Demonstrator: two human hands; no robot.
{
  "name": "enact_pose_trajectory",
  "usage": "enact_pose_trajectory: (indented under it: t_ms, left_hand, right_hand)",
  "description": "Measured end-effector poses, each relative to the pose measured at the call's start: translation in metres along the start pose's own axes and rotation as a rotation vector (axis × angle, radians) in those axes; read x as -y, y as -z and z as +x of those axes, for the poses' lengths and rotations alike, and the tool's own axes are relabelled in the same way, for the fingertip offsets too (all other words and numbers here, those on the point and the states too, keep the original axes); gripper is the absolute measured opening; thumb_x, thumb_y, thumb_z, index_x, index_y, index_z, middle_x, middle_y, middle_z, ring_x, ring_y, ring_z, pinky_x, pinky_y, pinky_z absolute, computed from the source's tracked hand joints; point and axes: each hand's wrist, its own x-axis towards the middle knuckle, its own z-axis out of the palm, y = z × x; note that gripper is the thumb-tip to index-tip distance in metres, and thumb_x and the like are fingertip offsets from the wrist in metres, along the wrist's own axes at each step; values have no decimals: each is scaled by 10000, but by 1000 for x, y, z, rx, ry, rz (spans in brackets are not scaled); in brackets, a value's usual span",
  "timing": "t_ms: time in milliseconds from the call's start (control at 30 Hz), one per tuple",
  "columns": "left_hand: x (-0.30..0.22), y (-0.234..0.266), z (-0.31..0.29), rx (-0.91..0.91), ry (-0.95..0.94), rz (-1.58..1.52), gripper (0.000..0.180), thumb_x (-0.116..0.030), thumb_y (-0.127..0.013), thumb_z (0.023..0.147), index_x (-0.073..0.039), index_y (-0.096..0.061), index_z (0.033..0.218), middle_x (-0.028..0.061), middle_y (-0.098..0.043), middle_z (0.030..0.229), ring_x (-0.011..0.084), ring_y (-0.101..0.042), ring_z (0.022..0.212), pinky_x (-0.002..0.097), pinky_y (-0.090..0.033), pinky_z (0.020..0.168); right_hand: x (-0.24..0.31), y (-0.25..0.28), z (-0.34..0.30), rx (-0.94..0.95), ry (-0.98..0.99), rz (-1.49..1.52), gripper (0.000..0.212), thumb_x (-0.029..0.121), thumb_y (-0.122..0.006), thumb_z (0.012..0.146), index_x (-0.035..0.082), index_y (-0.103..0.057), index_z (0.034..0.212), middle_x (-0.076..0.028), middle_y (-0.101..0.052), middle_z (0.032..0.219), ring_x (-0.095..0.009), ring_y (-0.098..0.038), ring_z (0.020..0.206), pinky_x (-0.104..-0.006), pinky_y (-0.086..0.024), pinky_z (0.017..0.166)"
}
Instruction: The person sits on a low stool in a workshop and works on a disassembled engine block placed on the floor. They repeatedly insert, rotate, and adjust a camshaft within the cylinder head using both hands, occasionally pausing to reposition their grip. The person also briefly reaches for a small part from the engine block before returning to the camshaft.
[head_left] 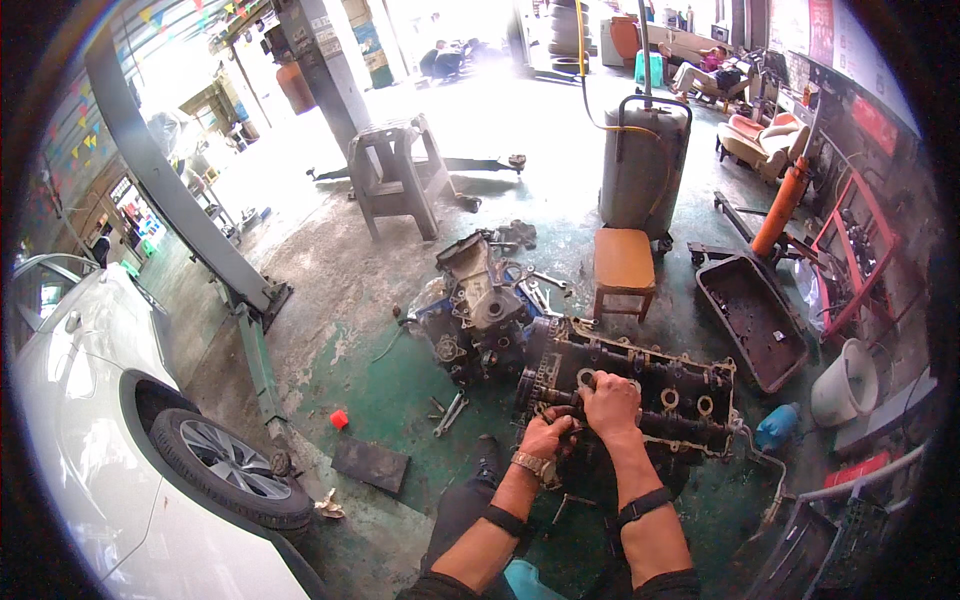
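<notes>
In front of me lies a long dark engine cylinder head (680,365) with round openings along its top. My right hand (612,402) is closed over its near middle, fingers curled beside a ring-shaped opening. What those fingers grip, if anything, is hidden. My left hand (548,435), with a watch (534,466) on the wrist, is closed at the head's near left edge. I cannot make out what is in it. Just beyond, to the left, stands a greasy engine block (465,325) with loose parts about it. Wrenches (450,412) lie on the floor left of my hands.
A small stool (624,262) stands behind the cylinder head, with a grey tank (645,165) farther back. A black tray (750,320), a white bucket (845,385) and a blue container (778,427) are at right. A white car (100,400) fills the left side.
</notes>
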Motion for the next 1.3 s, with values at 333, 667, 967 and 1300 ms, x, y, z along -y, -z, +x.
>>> enact_pose_trajectory:
  t_ms: [333,667,967,1300]
  left_hand:
    - [-1,-4,-2,-38,-4,-4,175,-95,-595,882,-27,-633,1039,23,-658,871,134,-605,711,265,-500,616]
    - [-7,-8,-7,-44,18,1,171,-97,-593,876,-30,-632,1029,31,-660,868,140,-610,718,265,-493,604]
    - [-5,-5,-5,-10,-6,10,177,-110,-591,886,-31,-627,1040,28,-660,878,148,-612,724,278,-499,633]
    - [0,-2,-1,-33,-6,-1,169,-101,-586,891,-24,-627,1035,30,-656,872,139,-610,718,277,-503,624]
  right_hand:
    - [7,9,-2,25,5,16,290,280,-730,744,57,-653,913,-128,-657,872,-331,-634,849,-431,-510,721]
    - [6,6,0,128,-94,-79,272,264,-729,733,62,-644,894,-122,-655,854,-324,-634,842,-432,-512,713]
    - [1,0,-2,13,43,-12,207,203,-701,750,53,-633,876,-132,-652,846,-324,-635,831,-432,-511,709]
    - [4,6,-1,87,7,-1,254,195,-697,761,39,-614,943,-147,-644,886,-347,-627,839,-446,-510,729]
